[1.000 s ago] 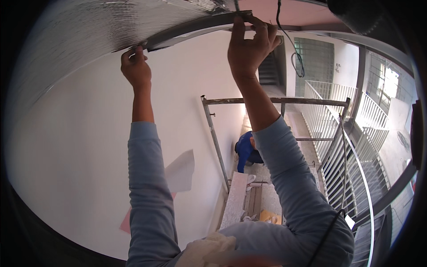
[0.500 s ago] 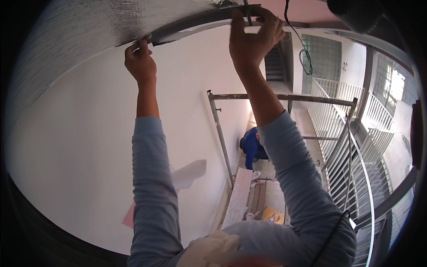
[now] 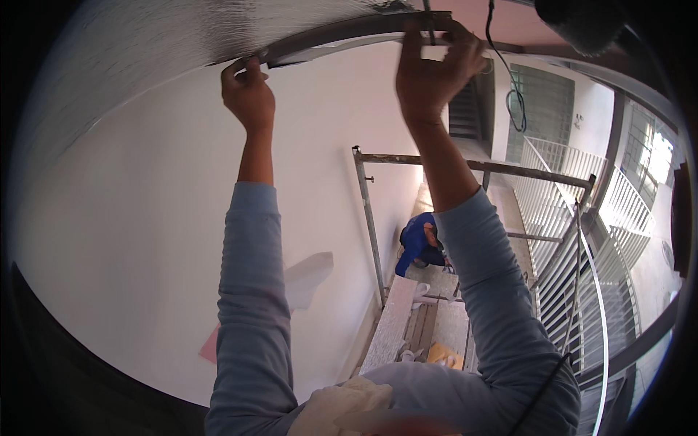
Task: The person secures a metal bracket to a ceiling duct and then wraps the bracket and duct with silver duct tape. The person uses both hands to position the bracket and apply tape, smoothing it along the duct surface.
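Observation:
Overhead, a long dark metal strip (image 3: 342, 31) runs along the top of the white wall, beside a silvery ceiling surface (image 3: 145, 58). My left hand (image 3: 249, 96) is raised to the strip's left end, thumb and fingers pinched at its edge. At the right end, my right hand (image 3: 435, 78) grips the strip between thumb and fingers, near a thin vertical rod (image 3: 429, 25) that comes down there. The right fingertips are partly blurred and in shadow. Both arms are stretched up in blue-grey sleeves.
A scaffold frame (image 3: 502, 168) stands ahead, with planks (image 3: 392, 323) below. Another person in blue (image 3: 419, 236) crouches lower down beyond it. A loose dark cable (image 3: 518, 109) hangs at the right, near white railings (image 3: 556, 218) and stairs.
The view has shifted slightly, so both hands and the strip appear a little farther right. Both hands stay at the strip. The crouching person shows more fully.

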Motion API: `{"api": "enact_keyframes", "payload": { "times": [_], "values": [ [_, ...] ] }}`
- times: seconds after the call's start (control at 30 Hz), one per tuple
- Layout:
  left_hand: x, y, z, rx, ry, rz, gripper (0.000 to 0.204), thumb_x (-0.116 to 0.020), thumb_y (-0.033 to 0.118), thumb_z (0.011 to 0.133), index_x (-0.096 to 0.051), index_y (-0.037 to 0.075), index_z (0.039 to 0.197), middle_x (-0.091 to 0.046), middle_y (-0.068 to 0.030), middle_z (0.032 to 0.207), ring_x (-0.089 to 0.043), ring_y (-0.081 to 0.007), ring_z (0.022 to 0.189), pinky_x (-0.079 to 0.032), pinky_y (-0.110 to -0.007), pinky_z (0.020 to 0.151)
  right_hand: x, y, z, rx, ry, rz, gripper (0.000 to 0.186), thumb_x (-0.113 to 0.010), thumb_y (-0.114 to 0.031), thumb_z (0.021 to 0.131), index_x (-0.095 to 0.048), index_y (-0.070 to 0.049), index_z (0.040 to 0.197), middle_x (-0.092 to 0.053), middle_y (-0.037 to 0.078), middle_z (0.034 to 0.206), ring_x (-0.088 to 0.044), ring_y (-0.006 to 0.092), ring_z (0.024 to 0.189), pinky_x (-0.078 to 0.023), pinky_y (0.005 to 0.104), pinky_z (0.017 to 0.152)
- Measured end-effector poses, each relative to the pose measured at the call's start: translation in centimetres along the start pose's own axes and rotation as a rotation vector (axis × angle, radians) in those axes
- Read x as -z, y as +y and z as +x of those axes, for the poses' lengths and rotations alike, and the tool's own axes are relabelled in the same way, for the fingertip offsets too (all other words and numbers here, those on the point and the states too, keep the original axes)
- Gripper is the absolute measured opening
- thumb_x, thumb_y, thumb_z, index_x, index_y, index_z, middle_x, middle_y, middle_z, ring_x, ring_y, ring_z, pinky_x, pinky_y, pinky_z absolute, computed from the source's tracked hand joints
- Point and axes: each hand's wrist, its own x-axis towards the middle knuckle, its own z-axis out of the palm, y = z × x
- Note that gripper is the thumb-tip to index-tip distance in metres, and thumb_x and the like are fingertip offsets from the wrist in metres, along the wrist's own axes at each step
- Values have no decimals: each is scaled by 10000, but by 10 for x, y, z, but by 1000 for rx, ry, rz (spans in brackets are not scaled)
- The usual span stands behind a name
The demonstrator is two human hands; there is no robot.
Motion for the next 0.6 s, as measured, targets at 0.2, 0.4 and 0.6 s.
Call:
{"api": "enact_keyframes", "payload": {
  "times": [0.2, 0.4, 0.6],
  "values": [
    [-1, 8, 1, 165, -31, -95, 274, -649, 231, 1009, -646, -34, 1078, -681, -68, 726, -629, -148, 654, -494, -319, 645, 19, 1, -2, -26, -139, -163, 287, -821, -254, 865, -672, -136, 1080, -611, -16, 1007, -477, 190, 1034, -304, 410, 1002],
    [-3, 7, 3, 355, -72, -300, 248, -621, 214, 1032, -623, -29, 1082, -649, -45, 726, -568, -117, 626, -443, -296, 588, 6, 27, -14, -86, -90, -200, 197, -830, -271, 862, -731, -168, 997, -609, -43, 994, -488, 171, 1035, -305, 427, 1012],
    [-14, 7, -5, 142, 101, -184, 242, -615, 202, 1033, -595, -30, 1097, -665, -86, 785, -596, -145, 634, -476, -314, 621, 9, 26, -20, -110, -119, -162, 183, -827, -271, 861, -737, -165, 980, -607, -42, 989, -498, 176, 1018, -309, 434, 1012]
  ]
}}
